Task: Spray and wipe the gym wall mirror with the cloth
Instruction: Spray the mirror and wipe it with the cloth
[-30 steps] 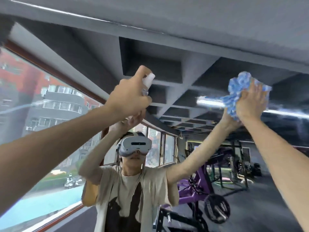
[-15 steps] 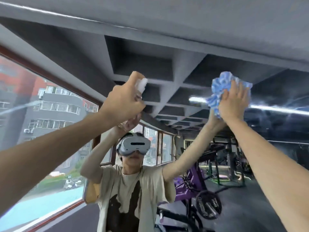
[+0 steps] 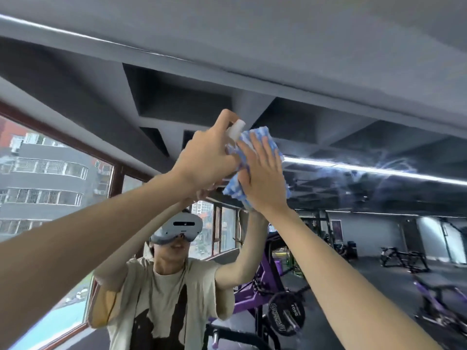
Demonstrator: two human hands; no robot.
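Curled tight round the spray bottle (image 3: 236,128), the grip of the left hand (image 3: 207,157) is closed on its body, with a finger hooked over the white top that pokes out above the knuckles; I cannot tell whether the nozzle is being pressed. Touching it on its right side, the right hand (image 3: 262,178) makes no real grip at all: its fingers lie straight and spread, palm pressing the blue-and-white cloth (image 3: 259,134) flat against the mirror (image 3: 379,223). The cloth shows above the fingertips and along both edges of the palm, bunched a little toward the wrist. Both hands are raised high on the glass, close under its top edge. Further right of the pressing hand, pale wet streaks (image 3: 386,165) curl across the glass, which reads as sprayed liquid smeared about but not buffed dry. So the job looks to be mid-way: spraying has happened on this upper band and wiping is in hand, with that streaky patch left to finish. Below the hands the glass gives a fairly clean reflection of a person (image 3: 161,294) and purple gym equipment (image 3: 260,286), but whether that lower part is already wiped or simply untouched cannot be judged.
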